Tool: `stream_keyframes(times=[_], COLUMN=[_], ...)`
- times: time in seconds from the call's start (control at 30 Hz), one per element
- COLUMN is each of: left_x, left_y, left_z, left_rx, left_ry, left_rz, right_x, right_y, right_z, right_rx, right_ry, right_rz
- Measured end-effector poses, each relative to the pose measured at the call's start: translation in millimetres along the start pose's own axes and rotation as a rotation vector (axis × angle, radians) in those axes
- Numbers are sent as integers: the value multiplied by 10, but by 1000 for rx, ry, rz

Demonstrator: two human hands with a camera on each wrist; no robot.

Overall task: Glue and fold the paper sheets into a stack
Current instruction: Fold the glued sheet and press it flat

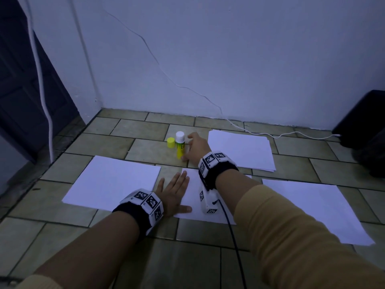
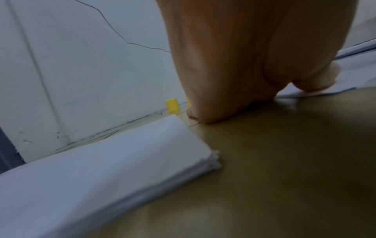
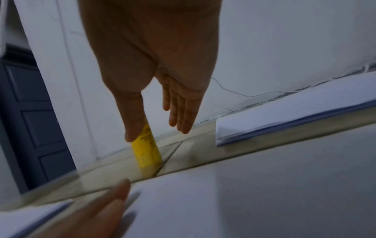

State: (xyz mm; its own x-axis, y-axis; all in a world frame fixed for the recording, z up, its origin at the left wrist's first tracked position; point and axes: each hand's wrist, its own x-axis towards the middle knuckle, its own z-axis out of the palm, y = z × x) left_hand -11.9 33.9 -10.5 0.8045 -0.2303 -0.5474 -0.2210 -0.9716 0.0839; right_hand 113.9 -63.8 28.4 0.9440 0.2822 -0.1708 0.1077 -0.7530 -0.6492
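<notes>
Head view, left hand [image 1: 174,193]: flat, fingers straight and spread, pressed palm-down on the left edge of the middle sheet [image 1: 192,197] on the tiled floor [image 1: 145,151].
Head view, right hand [image 1: 196,148]: reached past the middle sheet to the glue stick [image 1: 180,147], fingers loosely extended beside it, thumb low near its base; not closed around it.
Head view, glue stick: upright on the floor, yellow body, white top; yellow cap [image 1: 170,142] standing just to its left, apart from it.
Head view, paper: left stack [image 1: 112,182] beside the left hand; far stack [image 1: 241,151] right of the glue stick; single sheet [image 1: 312,207] at right.
Head view, surroundings: white cable [image 1: 260,133] along the wall base, running to a dark box [image 1: 364,122].
Left wrist view: left hand [image 2: 234,64] spread flat, thumb on a sheet edge; left stack [image 2: 101,161] in front; cap [image 2: 172,105] by the wall.
Right wrist view: right hand [image 3: 154,72] open, fingers straight, thumb in front of the upper part of the glue stick [image 3: 146,151], contact unclear; far stack [image 3: 295,112] at right; fingers [image 3: 114,204] of the left hand on the middle sheet [image 3: 244,201].
</notes>
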Motion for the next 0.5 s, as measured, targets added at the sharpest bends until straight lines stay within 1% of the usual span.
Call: stream_keyframes(times=[0.1, 0.17, 0.2, 0.27, 0.33, 0.37, 0.43, 0.5], left_x=[4, -2, -5, -14, -2, 1, -11, -40], left_y=[0, 12, 15, 16, 11, 13, 25, 40], left_z=[1, -7, -9, -27, -31, -35, -40, -57], left_rx=[-17, -33, -39, -57, -56, -54, -52, -69], left_ry=[-1, 2, 5, 8, -2, -2, 4, 5], left_rz=[-16, -28, -23, -15, -17, -20, -25, -19], right_x=[-172, -336, -429, -640, -860, -965, -1155, -1324], right_y=[97, 177, 220, 303, 451, 557, 841, 1138], right_z=[-170, -368, -489, -752, -998, -1108, -1279, -1371], right_rx=[46, -12, -85, -290, -497, -566, -590, -581], right_ry=[10, -54, -104, -249, -386, -420, -399, -329], right_rz=[-24, -41, -40, -15, 75, 135, 247, 314])
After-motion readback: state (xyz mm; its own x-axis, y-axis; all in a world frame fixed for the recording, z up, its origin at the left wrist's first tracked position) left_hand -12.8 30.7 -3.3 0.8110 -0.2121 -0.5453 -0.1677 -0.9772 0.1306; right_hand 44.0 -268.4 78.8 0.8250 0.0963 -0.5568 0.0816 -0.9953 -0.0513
